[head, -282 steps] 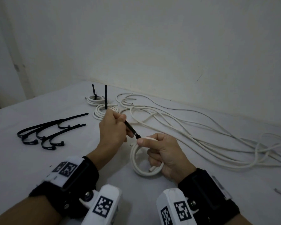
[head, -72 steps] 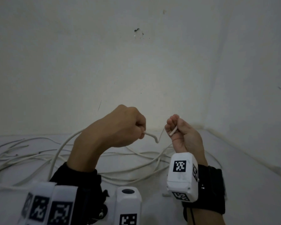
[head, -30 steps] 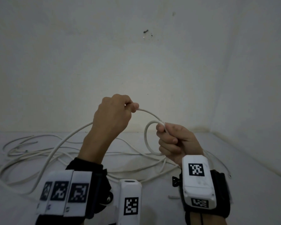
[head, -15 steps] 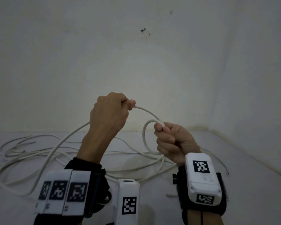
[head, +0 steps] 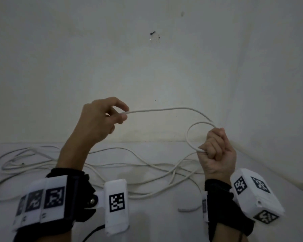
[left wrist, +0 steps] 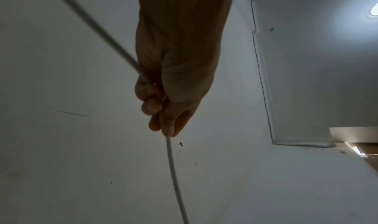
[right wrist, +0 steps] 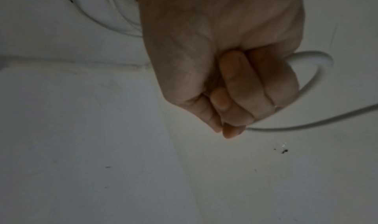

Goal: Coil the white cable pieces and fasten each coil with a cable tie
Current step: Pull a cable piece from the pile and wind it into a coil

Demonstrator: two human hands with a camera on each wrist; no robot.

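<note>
A pale wall [head: 147, 67] fills the far half of the scene, meeting a white table [head: 156, 224] that runs across the near half. On the table, loose white cable [head: 129, 165] sprawls in long tangled curves from the left edge toward the right. Two hands are raised above it, each wearing a dark wrist strap with white marker blocks. The left hand [head: 98, 119] is on the left and higher, its thumb and forefinger pinching the cable while the other fingers [left wrist: 152, 106] curl loosely; in the left wrist view the cable passes through the hand and on past the fingertips. From that pinch a free span of cable [head: 164, 109] arches rightward to the right hand [head: 215, 152], which is closed in a fist with all fingers [right wrist: 235, 82] curled tight round the cable. Above and left of the fist stands one small loop [head: 188, 137], the start of a coil. No cable tie is in sight. The coil appears barely begun, with most of the length still loose on the table. To do this step well, the left hand would likely bring the span over to lay a second loop matching the first, letting the cable twist freely so it lies flat, while the right fist opens only enough to trap each new turn without dropping the first.
</note>
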